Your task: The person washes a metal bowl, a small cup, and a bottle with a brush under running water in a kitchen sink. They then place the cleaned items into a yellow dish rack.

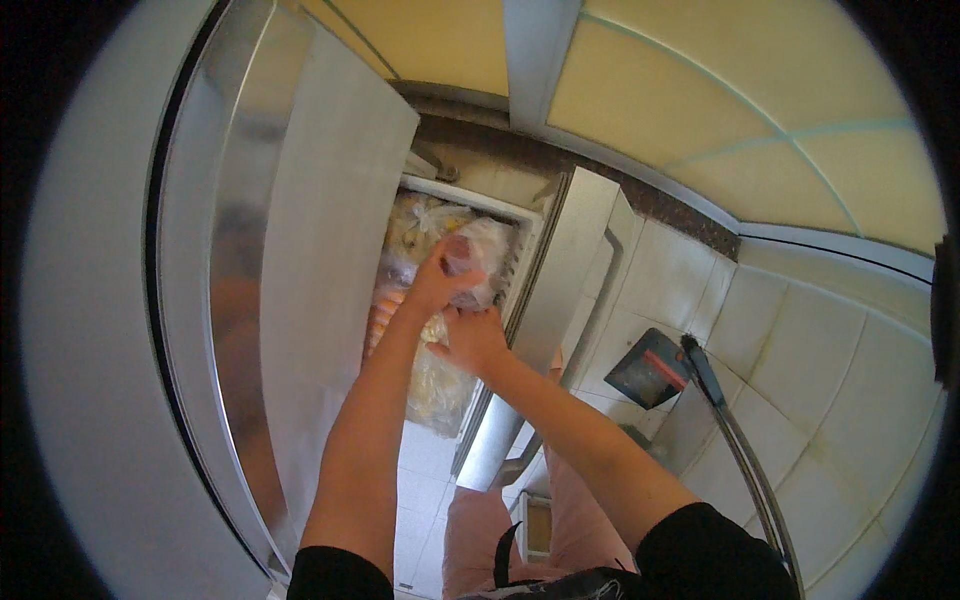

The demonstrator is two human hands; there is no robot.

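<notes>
A clear plastic bag [487, 251] with something reddish inside is between my hands, over the pulled-out fridge drawer [534, 232]. My left hand [439, 277] grips the bag from its left side, thumb toward me. My right hand [478, 337] has its fingers curled on the bag's near end. Below them the drawer is packed with other bagged food: a knotted bag [420, 225] at the far end, orange items [384, 315] along the left side, and a bag of pale yellowish pieces [442, 386] nearest me. What these contents are is hard to tell through the plastic.
The drawer's metal front [555, 292] has a long handle [600, 292]. On the left stands the tall fridge body [337, 210]. A dustpan [649, 367] and a long-handled broom [705, 375] are at the tiled wall on the right. Yellow glazed panels [712, 97] stand beyond.
</notes>
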